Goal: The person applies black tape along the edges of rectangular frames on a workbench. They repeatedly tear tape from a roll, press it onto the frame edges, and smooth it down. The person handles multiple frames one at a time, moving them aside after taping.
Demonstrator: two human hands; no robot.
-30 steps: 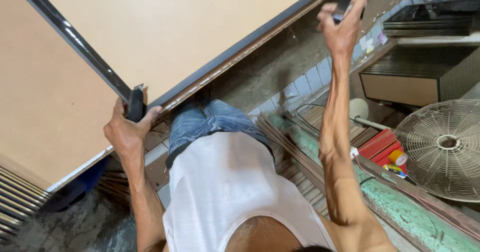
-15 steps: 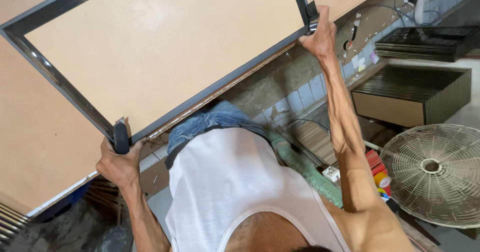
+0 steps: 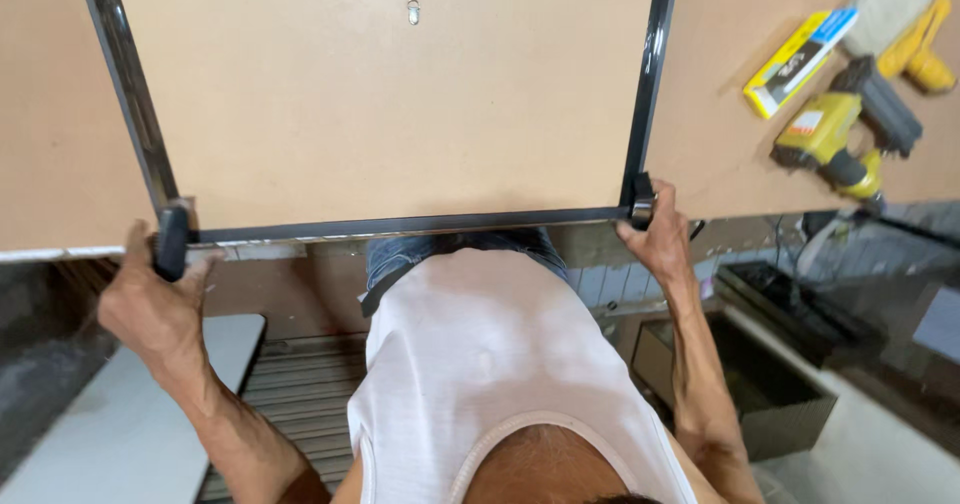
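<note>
**Framed panel held by its two near corners at the bench edge**

- Picture frame (image 3: 390, 104): black-edged, lying back-side up on the bench (image 3: 60, 164), brown backing board showing, small metal hanger (image 3: 413, 10) near the far edge, centred. Its near rail runs along the near edge of the bench, seemingly a little past it.
- Left hand (image 3: 150, 299): at the near left corner. Fingers curled from below, thumb up the outside, wrapped around a black corner piece (image 3: 172, 242) on the frame. Closed grip.
- Right hand (image 3: 655, 232): at the near right corner, fingers closed on a matching black corner piece (image 3: 642, 200); fingertips hidden behind the rail, so how far they wrap under I cannot tell.
- Judgement: gripping both near corners keeps a wide flat panel level and stops it twisting; hands stay off the backing.
- Room: bare bench to the left of the frame. To the right, well apart near the right far corner, lie a yellow power tool (image 3: 830, 134), a yellow-and-blue box (image 3: 795, 59) and a second yellow tool (image 3: 925, 44) — sliding right is limited by these.
- Below the bench edge: the person's torso sits close against the near rail, so little room toward the body; a dark box (image 3: 760, 384) and a white slab (image 3: 140, 414) on the floor.
</note>
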